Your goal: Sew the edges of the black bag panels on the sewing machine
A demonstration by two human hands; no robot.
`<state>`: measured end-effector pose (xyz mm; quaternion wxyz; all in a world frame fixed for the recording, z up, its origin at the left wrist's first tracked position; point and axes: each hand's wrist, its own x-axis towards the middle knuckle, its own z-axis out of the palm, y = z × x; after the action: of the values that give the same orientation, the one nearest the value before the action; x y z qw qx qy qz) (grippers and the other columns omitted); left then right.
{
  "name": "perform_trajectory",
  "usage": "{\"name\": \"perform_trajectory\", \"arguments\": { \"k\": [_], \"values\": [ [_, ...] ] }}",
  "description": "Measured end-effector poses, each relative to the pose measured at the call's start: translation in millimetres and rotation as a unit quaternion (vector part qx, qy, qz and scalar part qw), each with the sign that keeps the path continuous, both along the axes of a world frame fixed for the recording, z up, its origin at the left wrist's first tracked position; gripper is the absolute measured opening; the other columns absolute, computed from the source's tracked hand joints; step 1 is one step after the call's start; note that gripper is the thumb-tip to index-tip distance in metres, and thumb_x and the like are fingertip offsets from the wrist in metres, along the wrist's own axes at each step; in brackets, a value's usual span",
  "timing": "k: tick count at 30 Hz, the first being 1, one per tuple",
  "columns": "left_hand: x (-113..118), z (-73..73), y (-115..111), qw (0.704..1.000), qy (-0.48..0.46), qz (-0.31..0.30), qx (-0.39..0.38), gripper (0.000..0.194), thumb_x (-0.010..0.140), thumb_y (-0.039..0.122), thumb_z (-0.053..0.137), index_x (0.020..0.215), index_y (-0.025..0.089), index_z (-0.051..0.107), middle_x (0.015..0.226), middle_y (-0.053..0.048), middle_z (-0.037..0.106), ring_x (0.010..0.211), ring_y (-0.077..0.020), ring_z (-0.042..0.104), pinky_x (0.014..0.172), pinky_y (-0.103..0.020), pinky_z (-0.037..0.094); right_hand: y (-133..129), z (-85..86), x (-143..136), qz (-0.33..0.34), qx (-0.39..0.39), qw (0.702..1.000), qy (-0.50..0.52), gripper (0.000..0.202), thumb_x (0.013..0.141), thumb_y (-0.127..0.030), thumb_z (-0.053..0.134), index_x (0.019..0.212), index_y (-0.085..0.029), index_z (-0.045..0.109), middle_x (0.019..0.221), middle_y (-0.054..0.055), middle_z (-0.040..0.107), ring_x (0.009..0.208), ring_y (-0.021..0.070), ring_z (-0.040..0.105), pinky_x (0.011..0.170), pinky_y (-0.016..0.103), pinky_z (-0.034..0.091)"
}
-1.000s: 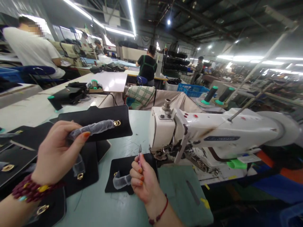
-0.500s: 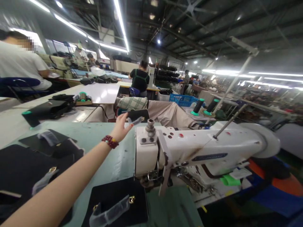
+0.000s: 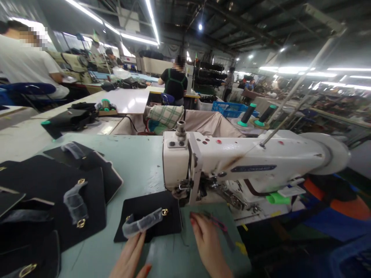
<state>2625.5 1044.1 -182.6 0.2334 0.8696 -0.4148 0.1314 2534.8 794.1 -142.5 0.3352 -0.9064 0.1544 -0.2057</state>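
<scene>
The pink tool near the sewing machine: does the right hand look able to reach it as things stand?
Probably yes: the right hand is close beside the pink tool, and nothing visible lies between them.

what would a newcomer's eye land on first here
Probably the big white sewing machine, stretching from the centre to the right. By its left end, a black panel with a plastic-wrapped handle lies on the green tabletop, the left hand at the panel's near edge. More black panels overlap at the left.
</scene>
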Motion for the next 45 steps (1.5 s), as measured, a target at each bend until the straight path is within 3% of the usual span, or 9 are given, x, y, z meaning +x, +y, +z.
{"name": "perform_trajectory", "arguments": {
  "k": [3, 5, 7, 10, 13, 16, 29, 35, 45],
  "values": [
    [31, 9.3, -37, 1.000, -0.006, 0.012, 0.005, 0.078, 0.089, 0.030, 0.049, 0.150, 0.020, 0.002, 0.154, -0.020, 0.020, 0.140, -0.0356, 0.022, 0.105, -0.058, 0.037, 29, 23.1, 16, 0.033, 0.142, 0.989, -0.024, 0.028, 0.098, -0.032, 0.039, 0.112, -0.022, 0.062, 0.107, 0.003, 0.065, 0.099, 0.0118, 0.060, 0.087, 0.020, 0.044],
    [56, 28.5, -56, 0.999, -0.029, -0.012, -0.008, 0.078, 0.088, 0.033, 0.051, 0.150, 0.019, 0.005, 0.154, -0.019, 0.020, 0.142, -0.0355, 0.015, 0.108, -0.061, 0.030, 41, 32.9, 24, 0.037, 0.183, 0.982, -0.030, 0.028, 0.098, -0.035, 0.041, 0.105, -0.020, 0.064, 0.099, 0.003, 0.066, 0.091, 0.0117, 0.060, 0.080, 0.019, 0.044],
    [76, 50.0, -63, 0.995, -0.062, -0.072, 0.009, 0.074, 0.087, 0.039, 0.053, 0.149, 0.023, 0.016, 0.149, -0.015, 0.033, 0.139, -0.0351, 0.026, 0.108, -0.062, 0.027, 46, 36.9, 30, 0.032, 0.205, 0.978, -0.031, 0.029, 0.097, -0.038, 0.043, 0.095, -0.018, 0.065, 0.091, 0.003, 0.066, 0.082, 0.0119, 0.059, 0.072, 0.019, 0.042],
    [90, 79.5, -56, 0.987, -0.076, -0.133, 0.052, 0.062, 0.086, 0.043, 0.055, 0.142, 0.026, 0.035, 0.141, -0.011, 0.046, 0.125, -0.0294, 0.045, 0.103, -0.048, 0.040, 49, 34.5, 36, 0.018, 0.256, 0.966, -0.031, 0.037, 0.095, -0.044, 0.044, 0.083, -0.015, 0.064, 0.076, 0.003, 0.062, 0.069, 0.0111, 0.055, 0.061, 0.019, 0.040],
    [89, 102.0, -50, 0.984, -0.103, -0.122, 0.085, 0.055, 0.085, 0.047, 0.055, 0.136, 0.029, 0.046, 0.135, -0.009, 0.052, 0.116, -0.0285, 0.050, 0.093, -0.044, 0.044, 52, 30.1, 39, -0.003, 0.335, 0.942, -0.011, 0.047, 0.091, -0.053, 0.044, 0.073, -0.013, 0.059, 0.062, 0.001, 0.049, 0.056, 0.0092, 0.047, 0.047, 0.017, 0.036],
    [84, 114.4, -51, 0.981, -0.121, -0.110, 0.100, 0.049, 0.085, 0.050, 0.053, 0.131, 0.032, 0.051, 0.134, -0.006, 0.054, 0.112, -0.0281, 0.051, 0.090, -0.043, 0.043, 55, 29.6, 41, -0.019, 0.396, 0.918, 0.000, 0.052, 0.087, -0.060, 0.045, 0.068, -0.013, 0.054, 0.059, -0.001, 0.039, 0.050, 0.0083, 0.041, 0.039, 0.016, 0.036],
    [81, 124.2, -61, 0.981, -0.075, -0.093, 0.151, 0.039, 0.090, 0.047, 0.046, 0.125, 0.034, 0.055, 0.130, -0.004, 0.057, 0.112, -0.0271, 0.049, 0.088, -0.044, 0.039, 53, 28.5, 47, -0.037, 0.421, 0.906, -0.010, 0.053, 0.084, -0.060, 0.047, 0.059, -0.015, 0.040, 0.055, -0.002, 0.032, 0.048, 0.0060, 0.033, 0.039, 0.015, 0.029],
    [85, 131.7, -64, 0.981, -0.085, -0.109, 0.137, 0.036, 0.088, 0.047, 0.049, 0.121, 0.033, 0.057, 0.122, -0.003, 0.061, 0.106, -0.0270, 0.052, 0.084, -0.042, 0.040, 52, 32.9, 52, -0.050, 0.437, 0.898, 0.004, 0.053, 0.082, -0.063, 0.049, 0.058, -0.016, 0.035, 0.053, -0.003, 0.029, 0.046, 0.0057, 0.030, 0.036, 0.015, 0.032],
    [93, 125.9, -66, 0.983, -0.097, -0.127, 0.095, 0.028, 0.088, 0.040, 0.052, 0.114, 0.033, 0.060, 0.116, -0.002, 0.064, 0.108, -0.0281, 0.050, 0.083, -0.043, 0.037, 49, 31.7, 62, -0.056, 0.427, 0.902, -0.025, 0.051, 0.083, -0.059, 0.049, 0.058, -0.015, 0.039, 0.053, -0.002, 0.033, 0.045, 0.0059, 0.035, 0.036, 0.015, 0.033]
  ]
}}
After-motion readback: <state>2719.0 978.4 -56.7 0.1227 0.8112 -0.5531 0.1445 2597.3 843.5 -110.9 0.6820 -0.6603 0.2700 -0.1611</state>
